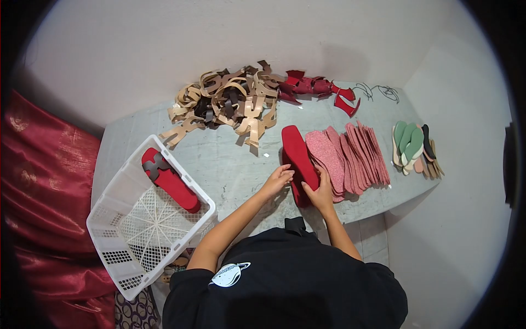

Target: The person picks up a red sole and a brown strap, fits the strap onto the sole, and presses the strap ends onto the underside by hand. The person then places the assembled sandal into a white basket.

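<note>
Over the front of the table, a red shoe sole (pixel 299 153) is tilted between my hands, toe end pointing away from me. My right hand (pixel 322 193) grips its near right side, thumb on the top face and fingers behind the edge. My left hand (pixel 279 180) is at the sole's left edge, its fingers loosely extended and fingertips right at the side. Another red piece (pixel 299 195) shows partly beneath the sole. Just right of my hands stands a row of pink speckled soles (pixel 350 159), leaning on one another.
A white plastic basket (pixel 104 230) at left holds a red slipper (pixel 178 186) with a dark strap. At the back lie piled beige and brown straps (pixel 224 104), dark red straps (pixel 312 86) and black cord (pixel 383 93). Green, black and tan soles (pixel 408 140) sit at right.
</note>
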Tool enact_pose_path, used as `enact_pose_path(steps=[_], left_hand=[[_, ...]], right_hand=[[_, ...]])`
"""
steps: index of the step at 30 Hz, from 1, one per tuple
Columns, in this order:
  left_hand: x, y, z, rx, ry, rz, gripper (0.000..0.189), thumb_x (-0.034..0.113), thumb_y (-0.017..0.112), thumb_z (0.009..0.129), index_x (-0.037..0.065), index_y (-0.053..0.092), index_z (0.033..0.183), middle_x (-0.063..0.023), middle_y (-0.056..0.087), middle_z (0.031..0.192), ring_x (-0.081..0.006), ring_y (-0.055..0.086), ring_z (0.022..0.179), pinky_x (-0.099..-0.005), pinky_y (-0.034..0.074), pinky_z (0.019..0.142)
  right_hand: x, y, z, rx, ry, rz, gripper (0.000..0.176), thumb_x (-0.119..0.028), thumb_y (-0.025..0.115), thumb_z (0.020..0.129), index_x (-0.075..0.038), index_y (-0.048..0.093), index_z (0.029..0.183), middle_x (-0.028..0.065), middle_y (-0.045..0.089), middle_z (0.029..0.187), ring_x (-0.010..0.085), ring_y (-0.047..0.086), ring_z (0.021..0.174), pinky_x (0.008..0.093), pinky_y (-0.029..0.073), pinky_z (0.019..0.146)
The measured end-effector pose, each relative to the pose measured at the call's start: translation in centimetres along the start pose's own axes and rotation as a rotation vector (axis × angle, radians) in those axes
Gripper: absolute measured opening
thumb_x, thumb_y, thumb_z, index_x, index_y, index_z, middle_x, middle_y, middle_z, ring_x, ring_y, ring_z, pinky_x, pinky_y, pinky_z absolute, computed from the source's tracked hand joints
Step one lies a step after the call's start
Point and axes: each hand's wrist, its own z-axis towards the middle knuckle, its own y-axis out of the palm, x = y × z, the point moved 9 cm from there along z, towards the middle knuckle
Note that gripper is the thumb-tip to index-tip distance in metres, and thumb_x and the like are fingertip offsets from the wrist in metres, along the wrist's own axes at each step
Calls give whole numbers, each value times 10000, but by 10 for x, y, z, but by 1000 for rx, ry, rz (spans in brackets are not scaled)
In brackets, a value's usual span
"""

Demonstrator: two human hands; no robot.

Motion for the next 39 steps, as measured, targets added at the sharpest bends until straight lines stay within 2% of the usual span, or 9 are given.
enact_pose_path(steps=[7, 15, 18, 23, 25, 29, 33, 36, 39], left_hand=[[68, -33, -30, 157, 163, 18, 531, 302, 532, 895, 31, 350, 1314, -51, 537, 1162, -107, 524, 1014, -245, 387, 865], [136, -71, -58, 245, 484, -47, 364, 144, 568, 878, 6, 463, 1199, -65, 564, 1124, -111, 541, 1005, -247, 432, 868], [136, -96, -62, 355, 394, -175, 274, 191, 547, 899, 52, 496, 1129, -49, 640, 944, -107, 609, 868, -243, 476, 794], [131, -138, -67, 507, 387, -211, 236, 212, 513, 918, 67, 502, 1104, -53, 648, 907, -112, 631, 748, -254, 516, 638], [145, -154, -76, 551, 457, -115, 217, 216, 510, 919, 76, 503, 1085, -61, 649, 882, -117, 634, 738, -256, 518, 608], [129, -193, -77, 705, 461, -229, 202, 201, 495, 926, 64, 502, 1074, -61, 647, 865, -121, 632, 707, -243, 513, 582], [109, -208, -67, 711, 351, -348, 195, 193, 507, 919, 60, 522, 1060, -60, 632, 907, -134, 621, 740, -278, 517, 635], [109, -209, -69, 714, 330, -409, 199, 206, 507, 917, 56, 544, 1043, -56, 625, 913, -139, 611, 771, -298, 505, 688], [108, -211, -68, 713, 328, -429, 208, 213, 501, 919, 51, 550, 1039, -54, 624, 913, -141, 609, 777, -303, 500, 703]], right_hand=[[-61, 24, 8, 105, -143, 130, 686, -151, 721, 688, -21, 378, 1268, 185, 436, 1168, 332, 445, 1093, 390, 367, 940], [-106, 67, 27, 76, -287, 243, 815, -139, 752, 679, 19, 280, 1324, 193, 393, 1197, 306, 420, 1123, 373, 357, 951], [-120, 85, 31, -28, -322, 295, 837, -145, 749, 686, 23, 249, 1335, 194, 393, 1200, 312, 414, 1137, 376, 357, 951], [-142, 101, 44, -89, -563, 266, 733, -170, 681, 752, 4, 275, 1336, 221, 435, 1198, 331, 467, 1053, 376, 392, 900], [-120, 134, 64, -515, -382, 547, 625, -175, 583, 824, -31, 277, 1351, 173, 522, 1118, 295, 511, 997, 353, 417, 838], [-117, 148, 121, -386, -574, 205, 373, -234, 470, 900, -25, 489, 1209, 143, 548, 1112, 296, 502, 1027, 370, 395, 871], [-103, 195, 156, -404, -582, -102, 402, -338, 453, 900, -78, 528, 1197, 155, 493, 1226, 348, 395, 1186, 480, 316, 974], [-77, 240, 170, -704, -356, -422, 483, -480, 316, 910, -201, 507, 1255, 123, 254, 1437, 393, 75, 1350, 660, 86, 1011], [-70, 260, 182, -717, -316, -526, 510, -493, 283, 912, -197, 494, 1270, 111, 221, 1456, 380, 52, 1358, 652, 50, 1019]])
